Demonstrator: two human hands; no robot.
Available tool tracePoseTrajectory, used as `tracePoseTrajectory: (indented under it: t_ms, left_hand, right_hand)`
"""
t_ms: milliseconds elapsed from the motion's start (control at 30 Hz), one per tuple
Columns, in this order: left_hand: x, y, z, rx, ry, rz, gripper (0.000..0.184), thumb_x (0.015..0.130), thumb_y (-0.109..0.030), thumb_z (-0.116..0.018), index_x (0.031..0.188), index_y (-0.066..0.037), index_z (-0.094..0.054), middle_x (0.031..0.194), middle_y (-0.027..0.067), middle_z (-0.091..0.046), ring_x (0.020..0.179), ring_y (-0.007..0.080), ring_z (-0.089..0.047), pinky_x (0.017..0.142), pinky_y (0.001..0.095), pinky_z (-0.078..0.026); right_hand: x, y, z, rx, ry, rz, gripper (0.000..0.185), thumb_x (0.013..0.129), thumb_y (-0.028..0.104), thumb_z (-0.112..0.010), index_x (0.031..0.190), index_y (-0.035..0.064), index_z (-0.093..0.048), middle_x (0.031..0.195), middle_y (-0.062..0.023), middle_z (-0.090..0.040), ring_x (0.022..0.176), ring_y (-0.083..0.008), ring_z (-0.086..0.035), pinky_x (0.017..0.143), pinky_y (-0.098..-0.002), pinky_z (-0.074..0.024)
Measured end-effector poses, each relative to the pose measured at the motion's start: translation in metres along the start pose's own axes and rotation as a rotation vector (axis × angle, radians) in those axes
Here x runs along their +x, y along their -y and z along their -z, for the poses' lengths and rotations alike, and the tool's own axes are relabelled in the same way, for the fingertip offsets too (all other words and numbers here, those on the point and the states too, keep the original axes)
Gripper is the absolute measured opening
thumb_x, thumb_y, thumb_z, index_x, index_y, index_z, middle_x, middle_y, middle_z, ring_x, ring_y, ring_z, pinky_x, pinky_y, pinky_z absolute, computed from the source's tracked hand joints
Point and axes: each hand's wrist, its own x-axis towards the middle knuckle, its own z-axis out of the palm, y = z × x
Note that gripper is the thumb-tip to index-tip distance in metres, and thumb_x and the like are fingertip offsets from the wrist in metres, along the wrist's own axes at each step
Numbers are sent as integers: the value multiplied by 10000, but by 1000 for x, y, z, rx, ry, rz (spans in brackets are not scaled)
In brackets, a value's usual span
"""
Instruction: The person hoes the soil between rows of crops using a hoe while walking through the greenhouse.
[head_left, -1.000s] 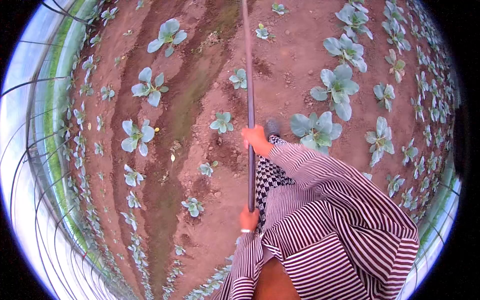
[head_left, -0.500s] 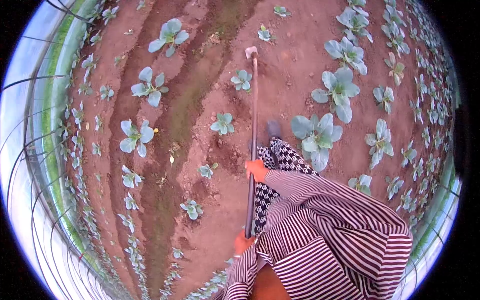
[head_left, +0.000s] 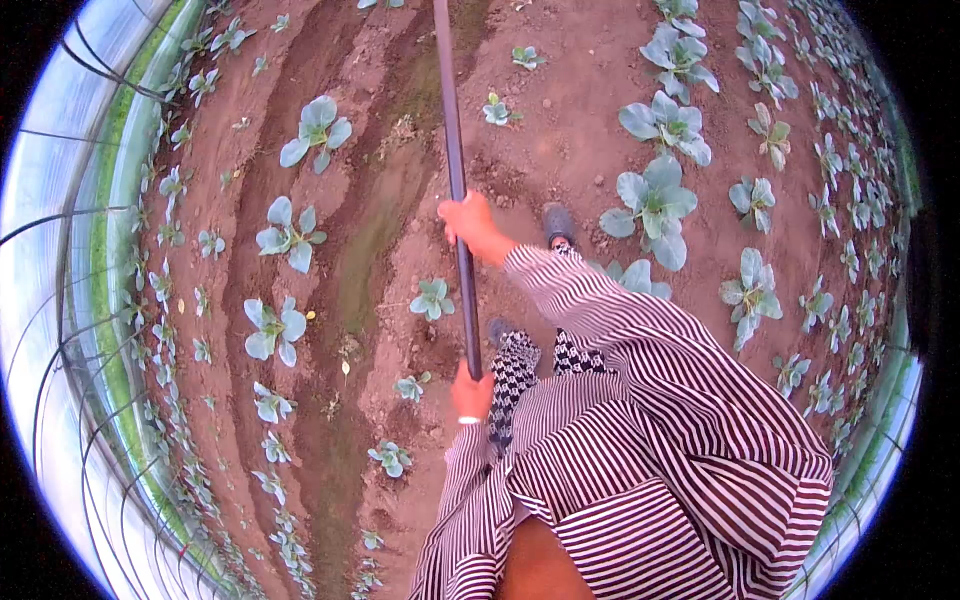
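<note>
A hoe's long dark handle (head_left: 454, 130) rises steeply through the upper middle of the view, its blade out of sight beyond the top edge. Around the middle of the handle is wrapped my right hand (head_left: 474, 224), arm stretched forward in a striped sleeve. My left hand (head_left: 471, 394) grips the handle's butt end, close to my left leg. Young cabbage-like plants stand on both sides; a small one (head_left: 432, 299) grows just left of the handle between my hands. Loose dug soil (head_left: 497, 185) shows beyond my right hand.
My shoes, one (head_left: 558, 224) forward and one farther back, stand on the brown soil between plant rows. Larger leafy plants (head_left: 655, 208) line the right. A mossy furrow (head_left: 365, 270) runs along the left. Curved hoops and plastic sheeting (head_left: 45, 260) edge the far left.
The hoe has swung up and forward: its blade, earlier near the soil ahead, has left the view. Both hands have risen with the handle, and one foot has stepped forward.
</note>
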Motion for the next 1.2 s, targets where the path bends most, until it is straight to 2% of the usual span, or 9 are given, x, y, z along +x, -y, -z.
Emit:
tracePoseTrajectory:
  t_ms: [133,333,367,467,633,767,833,1000,1200]
  left_hand:
    - [52,-88,-53,31,-57,-38,162,670,-133,-572,778,-30,-509,600,152,-536,542,286,-550,532,379,-425]
    - [29,-99,-95,110,364,285,225,660,-192,-567,777,-4,-526,612,162,-543,556,272,-543,538,380,-424]
    - [21,-112,-85,79,398,335,224,661,-192,-567,775,-2,-531,623,156,-547,563,254,-540,548,367,-427]
    - [-10,-149,-43,54,454,545,231,660,-176,-572,817,-7,-561,651,115,-557,585,196,-525,574,329,-431]
    - [-47,-122,-21,70,357,382,287,654,-155,-589,910,-26,-574,706,136,-580,648,235,-566,601,345,-447]
    - [-29,-125,-37,306,288,484,286,653,-182,-585,896,-34,-554,752,191,-583,706,331,-581,621,390,-453]
    - [-4,-131,-53,364,220,336,278,653,-195,-578,880,-39,-540,746,187,-584,710,349,-578,626,404,-453]
    - [50,-164,-93,147,101,215,214,654,-173,-565,811,-33,-527,702,194,-578,671,363,-572,609,421,-449]
    - [31,-147,-91,219,296,233,265,640,-149,-584,851,5,-536,727,224,-572,706,384,-567,625,419,-454]
  right_hand:
    - [95,41,44,-285,-101,-35,187,696,108,-537,567,-23,-506,438,-94,-503,351,-177,-501,322,-318,-377]
    - [119,-109,158,-482,-26,-270,269,706,131,-542,477,5,-480,424,-104,-490,345,-220,-503,313,-358,-379]
    - [106,-114,156,-197,-62,-492,227,694,111,-567,522,3,-464,440,-99,-472,336,-209,-489,286,-356,-361]
    - [49,-99,146,1,-141,-532,187,674,84,-588,578,4,-449,456,-87,-449,322,-196,-463,271,-341,-350]
    - [20,-110,128,10,-232,-755,173,680,77,-579,580,13,-452,436,-82,-432,299,-192,-433,272,-341,-351]
    - [44,-36,116,144,-56,-617,164,685,77,-576,602,31,-443,441,-66,-455,328,-177,-450,278,-329,-339]
    - [81,-30,115,125,40,-489,172,687,76,-576,608,36,-429,439,-58,-448,324,-170,-445,282,-317,-342]
    - [150,19,115,99,-40,-437,151,685,53,-581,633,15,-444,467,-49,-425,338,-152,-430,305,-298,-349]
    - [118,-111,176,-137,77,-388,211,712,113,-575,555,-8,-503,429,-95,-465,337,-198,-457,314,-321,-365]
